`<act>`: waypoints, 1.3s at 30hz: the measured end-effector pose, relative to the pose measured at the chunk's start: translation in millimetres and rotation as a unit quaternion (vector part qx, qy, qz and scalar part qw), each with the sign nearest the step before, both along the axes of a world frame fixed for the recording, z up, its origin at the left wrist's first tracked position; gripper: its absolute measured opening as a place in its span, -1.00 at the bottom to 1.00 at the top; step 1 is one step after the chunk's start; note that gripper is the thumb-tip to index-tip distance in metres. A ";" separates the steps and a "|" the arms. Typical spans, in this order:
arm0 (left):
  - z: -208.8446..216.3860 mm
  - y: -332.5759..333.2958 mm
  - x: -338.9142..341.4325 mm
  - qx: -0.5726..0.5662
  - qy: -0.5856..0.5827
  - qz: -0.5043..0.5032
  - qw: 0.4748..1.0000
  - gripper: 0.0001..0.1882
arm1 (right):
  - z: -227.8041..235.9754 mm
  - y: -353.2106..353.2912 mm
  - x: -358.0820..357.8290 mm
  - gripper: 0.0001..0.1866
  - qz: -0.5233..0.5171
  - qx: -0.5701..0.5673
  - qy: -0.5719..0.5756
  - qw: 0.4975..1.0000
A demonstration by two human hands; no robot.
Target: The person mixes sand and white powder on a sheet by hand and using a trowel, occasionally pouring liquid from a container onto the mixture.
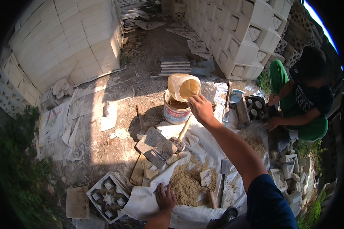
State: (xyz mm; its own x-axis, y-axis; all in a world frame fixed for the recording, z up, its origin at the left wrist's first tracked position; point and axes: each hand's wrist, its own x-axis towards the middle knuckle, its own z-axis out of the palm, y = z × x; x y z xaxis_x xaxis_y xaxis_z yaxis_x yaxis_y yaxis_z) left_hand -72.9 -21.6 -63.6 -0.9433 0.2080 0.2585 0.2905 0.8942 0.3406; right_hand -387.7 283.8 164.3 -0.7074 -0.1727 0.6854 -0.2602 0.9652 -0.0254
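Observation:
My right hand point(201, 109) is closed on the rim of a cut-open, yellowish plastic jug point(174, 86). The jug is tipped on its side above a round bucket point(176, 116) with a printed label; its open mouth faces right and toward me. Inside the bucket the contents look brown. Low in the view, my left hand point(166, 197) lies with fingers stretched out on a white cloth sheet point(140, 201). Beside it is a heap of damp sand-like mix point(184, 186). A trowel with a wooden handle point(212, 199) rests in the mix.
A patterned block mould point(109, 197) lies at lower left. Stone slabs point(155, 144) sit near the bucket. At right, another person in green trousers point(311, 129) squats by a mould point(256, 108). Stacked pale blocks point(78, 36) and breeze blocks point(233, 34) flank the path.

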 end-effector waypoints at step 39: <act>-0.7 1.0 -2.3 0.006 -0.004 -0.006 1.000 -0.54 | 6.8 -48.7 -20.6 -0.88 -0.057 -0.190 0.077 0.977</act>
